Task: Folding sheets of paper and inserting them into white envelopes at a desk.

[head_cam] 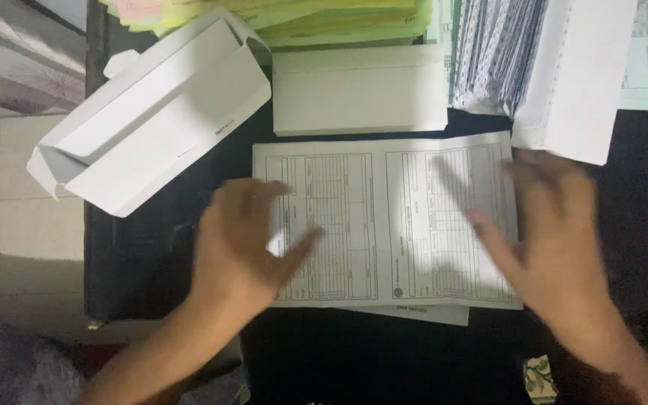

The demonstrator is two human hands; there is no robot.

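A white printed form (pixel 388 217), ruled into two tabled panels, lies flat on the dark desk (pixel 144 255), with the edge of a second sheet (pixel 414 313) peeking out beneath its near side. Just beyond the form sits a block of white envelopes (pixel 359 88), long and rectangular. To the left of that, an open white cardboard box (pixel 151 116) lies tilted at an angle, its flaps spread and one corner overhanging the desk edge. Along the far edge is a pile of pale yellow and green papers (pixel 316 19), and at the far right a fanned stack of envelopes with blue-patterned linings (pixel 500 52) sits under a white sheet (pixel 586 82).

The left hand (pixel 245 240) reaches in from the lower left, palm down over the form's left margin, fingers loosely spread and thumb pointing right; it grasps nothing. The right hand (pixel 553 240) comes in from the lower right over the form's right edge, fingers splayed wide (it is motion-blurred, so whether it touches the paper cannot be told). It holds nothing.
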